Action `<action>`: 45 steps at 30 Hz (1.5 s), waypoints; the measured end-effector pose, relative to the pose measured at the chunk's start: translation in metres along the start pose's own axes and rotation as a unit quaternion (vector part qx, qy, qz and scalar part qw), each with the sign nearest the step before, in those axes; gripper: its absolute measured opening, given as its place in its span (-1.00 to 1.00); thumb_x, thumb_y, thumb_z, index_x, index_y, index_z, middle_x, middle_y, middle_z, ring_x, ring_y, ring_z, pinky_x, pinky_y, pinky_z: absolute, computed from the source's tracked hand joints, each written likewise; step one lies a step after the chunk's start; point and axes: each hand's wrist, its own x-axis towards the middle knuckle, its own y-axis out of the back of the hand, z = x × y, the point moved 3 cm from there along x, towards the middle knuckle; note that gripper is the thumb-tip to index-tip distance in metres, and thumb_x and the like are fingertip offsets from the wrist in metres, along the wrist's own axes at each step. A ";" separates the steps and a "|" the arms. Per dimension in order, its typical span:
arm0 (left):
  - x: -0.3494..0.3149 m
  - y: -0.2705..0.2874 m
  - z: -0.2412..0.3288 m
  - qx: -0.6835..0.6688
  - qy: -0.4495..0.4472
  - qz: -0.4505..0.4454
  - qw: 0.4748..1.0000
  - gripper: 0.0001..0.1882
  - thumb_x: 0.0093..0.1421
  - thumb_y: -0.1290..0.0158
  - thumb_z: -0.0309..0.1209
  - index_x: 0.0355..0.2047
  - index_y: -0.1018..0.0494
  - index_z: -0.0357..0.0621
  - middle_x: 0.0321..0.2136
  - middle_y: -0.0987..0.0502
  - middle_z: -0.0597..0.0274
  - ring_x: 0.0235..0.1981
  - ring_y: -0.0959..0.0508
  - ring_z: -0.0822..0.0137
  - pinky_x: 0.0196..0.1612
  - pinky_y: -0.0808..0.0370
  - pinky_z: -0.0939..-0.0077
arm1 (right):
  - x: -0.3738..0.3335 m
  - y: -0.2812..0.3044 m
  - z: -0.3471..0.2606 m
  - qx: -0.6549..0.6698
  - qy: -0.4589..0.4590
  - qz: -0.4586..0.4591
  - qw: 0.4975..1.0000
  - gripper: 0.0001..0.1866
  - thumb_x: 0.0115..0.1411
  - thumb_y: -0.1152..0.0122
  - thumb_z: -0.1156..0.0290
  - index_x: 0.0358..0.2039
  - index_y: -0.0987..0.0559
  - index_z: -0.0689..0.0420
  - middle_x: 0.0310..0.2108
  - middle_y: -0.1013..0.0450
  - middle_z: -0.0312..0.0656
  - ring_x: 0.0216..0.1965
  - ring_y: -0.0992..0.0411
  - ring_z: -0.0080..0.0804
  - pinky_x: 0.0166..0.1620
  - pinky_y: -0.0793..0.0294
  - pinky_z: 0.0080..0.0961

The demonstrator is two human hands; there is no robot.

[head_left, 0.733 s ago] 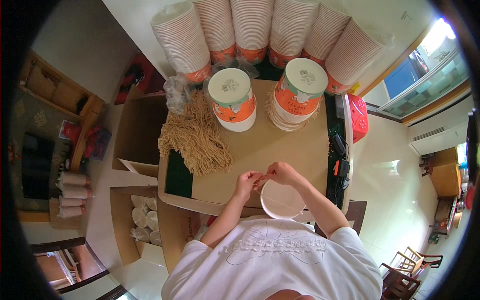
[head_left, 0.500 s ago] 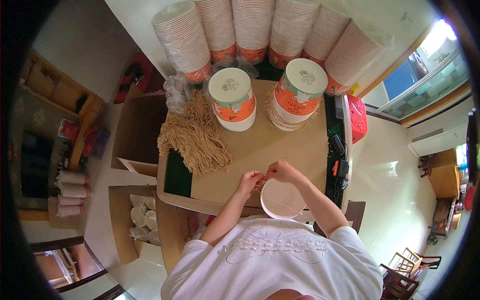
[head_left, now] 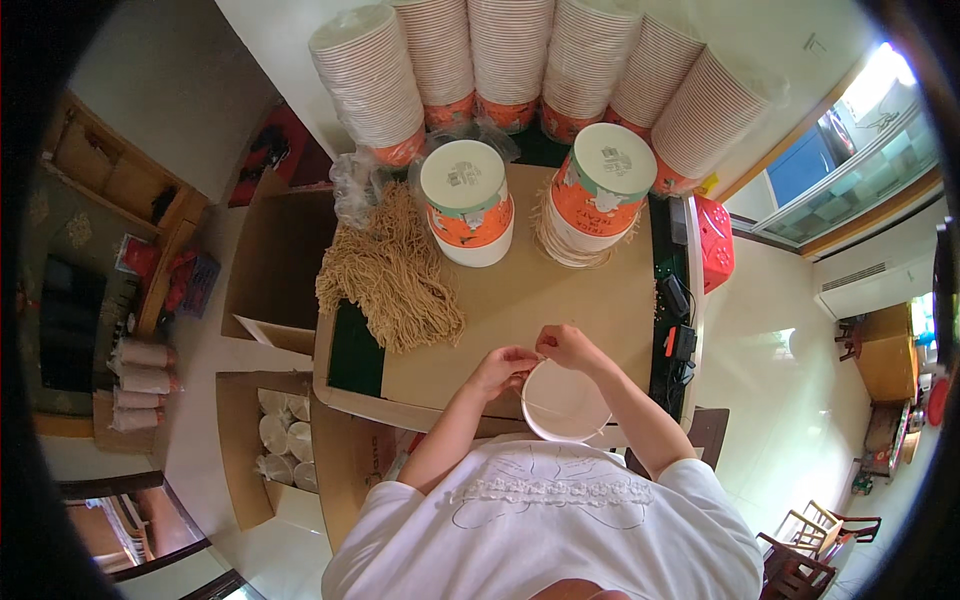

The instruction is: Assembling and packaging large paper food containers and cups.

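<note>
A white paper bucket [head_left: 566, 402] is tipped with its open mouth toward me, at the table's near edge. A thin tan cord [head_left: 572, 411] runs across its mouth. At the bucket's far left rim, my left hand [head_left: 507, 371] is closed on the cord. Just to its right, my right hand [head_left: 566, 347] pinches the cord close to the rim. The fingertips nearly meet, and the exact grip is too small to make out. A heap of tan cords [head_left: 390, 275] lies farther left on the cardboard sheet [head_left: 490, 320].
Two upside-down orange-and-white buckets [head_left: 470, 215] [head_left: 600, 200] stand beyond my hands, cords around the right one's base. Tall wrapped bucket stacks [head_left: 512, 60] line the back. A black adapter [head_left: 677, 292] lies at right. An open carton [head_left: 245, 440] with wrapped stacks stands left.
Both hands stay at the bucket's rim, with the fingers shifted slightly. The left hand has moved a little to the right, closer to the right hand. The bucket has hardly moved.
</note>
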 end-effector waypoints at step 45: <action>-0.013 -0.004 0.002 0.036 -0.077 0.105 0.991 -0.91 0.07 -0.03 -0.46 -0.39 -0.39 -0.15 -0.53 -0.47 0.34 -0.59 -0.42 0.55 -0.61 -0.32 0.72 | 0.007 0.000 0.000 -0.030 -0.029 -0.113 0.993 -0.83 -0.06 -0.08 0.36 -0.49 -0.56 0.15 -0.60 -0.46 -0.18 -0.53 -0.38 -0.47 -0.44 -0.35 -0.52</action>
